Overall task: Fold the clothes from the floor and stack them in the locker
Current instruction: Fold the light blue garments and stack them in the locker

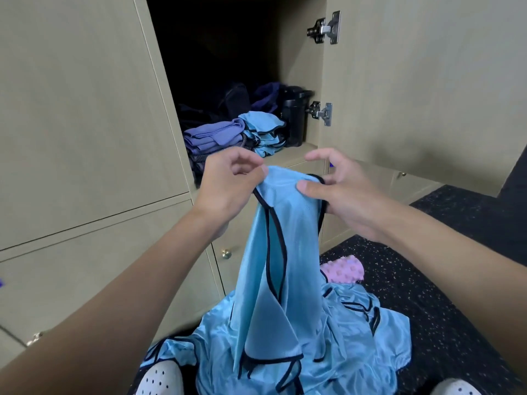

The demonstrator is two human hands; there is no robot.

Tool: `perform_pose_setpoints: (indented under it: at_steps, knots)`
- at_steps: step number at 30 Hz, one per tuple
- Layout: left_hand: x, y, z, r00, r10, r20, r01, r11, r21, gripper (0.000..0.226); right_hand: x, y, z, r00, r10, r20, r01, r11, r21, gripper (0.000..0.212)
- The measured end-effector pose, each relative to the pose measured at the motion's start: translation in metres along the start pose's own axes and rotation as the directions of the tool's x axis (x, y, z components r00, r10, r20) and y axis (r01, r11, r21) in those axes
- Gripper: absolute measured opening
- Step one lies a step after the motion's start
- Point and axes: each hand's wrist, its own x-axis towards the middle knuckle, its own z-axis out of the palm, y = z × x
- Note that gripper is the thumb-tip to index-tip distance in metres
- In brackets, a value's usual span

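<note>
Nearest the camera, below the held vest: two white shoes, one perforated at lower left, the other cut off by the frame at lower right. Between them, right under the held vest and touching its hanging hem, lies the floor pile of crumpled light-blue vests with black trim, on dark speckled floor. A pink knobbly item sits just right of the held vest, at the far edge of the pile.

The held vest is light blue with a black edge and hangs upright, its top bunched between the hands. Left hand pinches the top left corner between thumb and fingers. Right hand has its thumb pressed on the front of the top right corner and its lower fingers curled behind the trim; the index finger is lifted clear. The hands are close together with only the cloth between them.

Brass knob on a lower door, just left of the held vest.

Beyond and above the held vest the locker stands open. On its shelf a folded blue stack sits straight behind the vest's top, and a purple stack sits to the left, touching the blue one. Black bottle stands to the right of the blue stack. Dark clothing further back is too dim to tell. Open door is on the right, with lower hinge and upper hinge.
</note>
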Motion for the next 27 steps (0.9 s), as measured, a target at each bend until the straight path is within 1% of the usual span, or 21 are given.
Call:
perform_pose_setpoints:
  at_steps: [1,3,5,8,10,12,13,14,15,16,17,18,19,21,23,25,27]
  knots:
    - [-0.003,-0.001,0.0,0.999,-0.02,0.048,0.02,1.0,-0.006,0.011,-0.001,-0.003,-0.001,1.0,-0.024,-0.018,0.024,1.0,-0.002,0.034]
    - [-0.011,-0.003,0.002,0.983,-0.042,0.181,0.042,0.999,0.001,0.019,-0.004,-0.007,-0.002,0.997,-0.062,-0.035,0.062,0.998,-0.001,0.021]
    - [-0.02,-0.003,0.005,0.966,-0.015,0.257,0.006,0.999,0.039,0.026,-0.005,-0.009,-0.001,0.996,-0.084,-0.033,0.083,0.996,-0.012,0.011]
    - [-0.026,-0.003,0.007,0.97,0.061,0.236,-0.089,0.99,0.112,0.025,-0.006,-0.009,-0.001,0.997,-0.074,-0.031,0.073,0.997,-0.023,0.013]
    - [-0.026,-0.005,0.007,0.973,0.092,0.21,-0.116,0.987,0.107,0.023,-0.007,-0.013,-0.004,0.998,-0.065,-0.007,0.065,0.998,0.01,0.022]
    - [-0.024,-0.007,0.005,0.979,0.104,0.177,-0.12,0.989,0.083,0.019,-0.007,-0.016,-0.009,0.997,-0.068,0.045,0.068,0.998,0.013,0.032]
    - [-0.023,-0.007,0.003,0.98,0.115,0.164,-0.13,0.988,0.084,0.02,-0.007,-0.016,-0.01,0.995,-0.073,0.063,0.074,0.997,-0.013,0.035]
    - [-0.023,-0.006,0.002,0.979,0.127,0.158,-0.142,0.986,0.084,0.021,-0.006,-0.017,-0.012,0.994,-0.085,0.063,0.09,0.993,-0.077,0.035]
    - [-0.022,-0.005,0.001,0.978,0.135,0.159,-0.149,0.986,0.077,0.024,-0.005,-0.017,-0.013,0.993,-0.109,0.05,0.116,0.978,-0.175,0.032]
    - [-0.021,-0.003,-0.001,0.978,0.137,0.16,-0.149,0.987,0.064,0.025,-0.003,-0.016,-0.016,0.988,-0.152,0.033,0.155,0.945,-0.287,0.023]
    - [-0.021,-0.002,-0.002,0.978,0.135,0.16,-0.145,0.988,0.053,0.026,-0.002,-0.015,-0.017,0.982,-0.188,0.029,0.185,0.909,-0.372,0.009]
    - [-0.02,-0.001,-0.003,0.978,0.131,0.16,-0.14,0.989,0.046,0.027,-0.002,-0.015,-0.019,0.975,-0.22,0.03,0.211,0.877,-0.432,0.005]
    - [-0.02,-0.001,-0.005,0.978,0.127,0.164,-0.136,0.99,0.045,0.027,-0.001,-0.014,-0.02,0.97,-0.243,0.016,0.222,0.857,-0.464,0.013]
    - [-0.019,-0.002,-0.006,0.974,0.127,0.189,-0.139,0.989,0.052,0.025,-0.001,-0.016,-0.02,0.96,-0.281,-0.015,0.239,0.842,-0.484,0.021]
    - [-0.019,-0.002,-0.007,0.967,0.135,0.217,-0.153,0.986,0.065,0.024,-0.003,-0.019,-0.02,0.956,-0.295,0.005,0.252,0.81,-0.529,0.028]
    - [-0.019,-0.001,-0.006,0.964,0.14,0.228,-0.159,0.985,0.067,0.022,-0.001,-0.017,-0.021,0.957,-0.289,0.008,0.245,0.798,-0.551,0.031]
    - [-0.02,0.001,-0.005,0.958,0.152,0.245,-0.174,0.982,0.07,0.023,0.001,-0.015,-0.021,0.955,-0.296,-0.006,0.246,0.805,-0.54,0.029]
